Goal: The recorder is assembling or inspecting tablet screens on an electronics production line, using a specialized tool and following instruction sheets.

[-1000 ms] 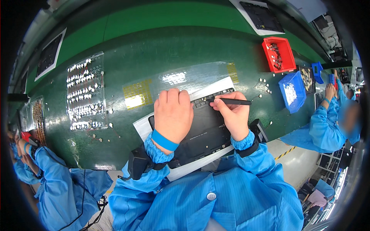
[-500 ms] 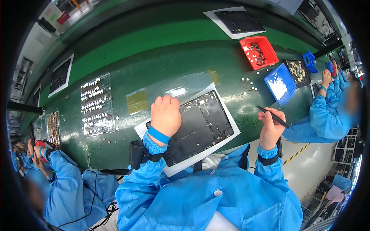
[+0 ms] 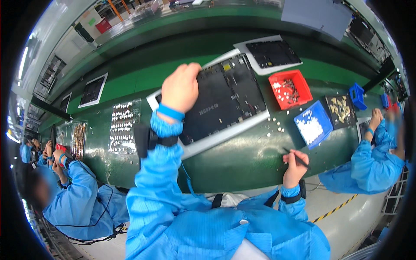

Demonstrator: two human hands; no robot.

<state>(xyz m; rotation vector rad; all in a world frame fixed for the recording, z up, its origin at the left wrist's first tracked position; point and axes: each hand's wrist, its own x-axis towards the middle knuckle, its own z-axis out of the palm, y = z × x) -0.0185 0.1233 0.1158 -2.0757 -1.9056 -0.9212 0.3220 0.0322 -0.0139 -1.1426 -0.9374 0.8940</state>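
Over the green workbench point(image 3: 242, 168), a white sheet point(image 3: 225, 132) carries the black device back panel point(image 3: 221, 97), left of a red bin point(image 3: 297, 103). The left hand point(image 3: 180, 89) bends its fingers together over the panel's upper left edge, underside hidden, so I cannot tell whether it pinches; the right hand point(image 3: 294, 172), well apart, pinches black tweezers point(image 3: 303, 163).

The left hand point(image 3: 180, 89) conceals the upper-left portion of the black panel point(image 3: 223, 97), whose central markings are too small to read. The right hand point(image 3: 294, 170) covers the middle of the dark slim tool point(image 3: 303, 163). Individual white pieces point(image 3: 309, 126) in the blue bin point(image 3: 324, 133) are indistinguishable.
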